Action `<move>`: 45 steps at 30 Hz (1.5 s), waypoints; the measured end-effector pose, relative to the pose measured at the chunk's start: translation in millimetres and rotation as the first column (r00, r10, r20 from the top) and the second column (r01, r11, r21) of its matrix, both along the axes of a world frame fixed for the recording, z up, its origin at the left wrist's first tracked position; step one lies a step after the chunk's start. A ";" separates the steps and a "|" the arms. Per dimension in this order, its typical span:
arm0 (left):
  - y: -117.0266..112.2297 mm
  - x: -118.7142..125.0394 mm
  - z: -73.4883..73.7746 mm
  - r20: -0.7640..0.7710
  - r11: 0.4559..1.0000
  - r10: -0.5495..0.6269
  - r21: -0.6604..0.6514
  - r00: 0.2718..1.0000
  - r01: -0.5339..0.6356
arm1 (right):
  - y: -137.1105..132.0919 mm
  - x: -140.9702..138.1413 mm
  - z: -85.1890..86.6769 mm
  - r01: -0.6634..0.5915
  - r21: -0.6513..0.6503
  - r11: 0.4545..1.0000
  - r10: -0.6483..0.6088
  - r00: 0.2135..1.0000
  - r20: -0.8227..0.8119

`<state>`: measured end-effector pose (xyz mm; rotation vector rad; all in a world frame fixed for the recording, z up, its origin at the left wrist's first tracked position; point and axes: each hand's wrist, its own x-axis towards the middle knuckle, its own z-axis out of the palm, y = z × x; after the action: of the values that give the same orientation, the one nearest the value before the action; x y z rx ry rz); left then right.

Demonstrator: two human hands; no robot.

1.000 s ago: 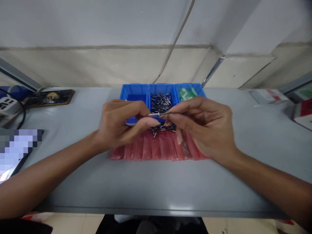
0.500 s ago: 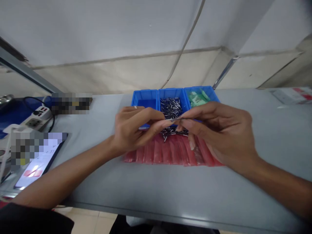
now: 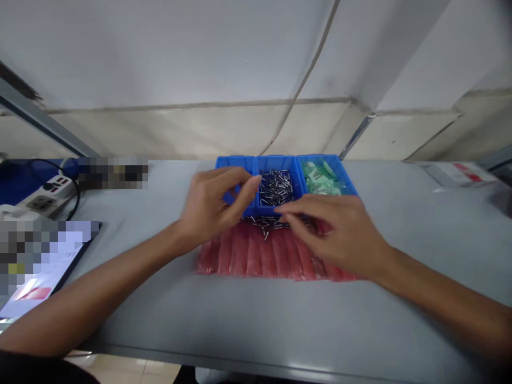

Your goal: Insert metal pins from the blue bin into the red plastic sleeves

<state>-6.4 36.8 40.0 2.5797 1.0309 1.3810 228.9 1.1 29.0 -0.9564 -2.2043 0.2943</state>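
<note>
A blue three-part bin (image 3: 236,160) stands on the grey table (image 3: 416,298). Its middle compartment holds many thin metal pins (image 3: 276,188), and its right compartment holds green plastic pieces (image 3: 322,178). Loose pins (image 3: 266,224) lie across flat red packets (image 3: 256,256) in front of the bin. My left hand (image 3: 214,202) hovers at the bin's left compartment, fingertips near the middle wall, with nothing visible in it. My right hand (image 3: 330,229) reaches over the packets, its fingertips just beside the loose pins and apart.
A white power strip (image 3: 44,194) with a black cable sits at the left, beside a tablet (image 3: 50,272) partly blurred out. A pixelated flat object (image 3: 113,172) lies behind it. White packaging (image 3: 458,174) lies at the far right, against the wall.
My hands have separated; the small pin pinched between them is no longer visible. The view has tilted and shifted, and the bin now appears lower in the picture.
</note>
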 end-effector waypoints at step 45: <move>6.5 -8.0 -1.1 -0.231 0.927 -0.362 0.019 0.903 0.376 | 3.0 2.1 13.0 -0.083 -0.133 0.988 0.098 0.989 0.111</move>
<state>-14.4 43.3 38.9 2.8318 0.4749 1.0637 231.0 4.1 42.0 -0.9648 -2.3643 0.4364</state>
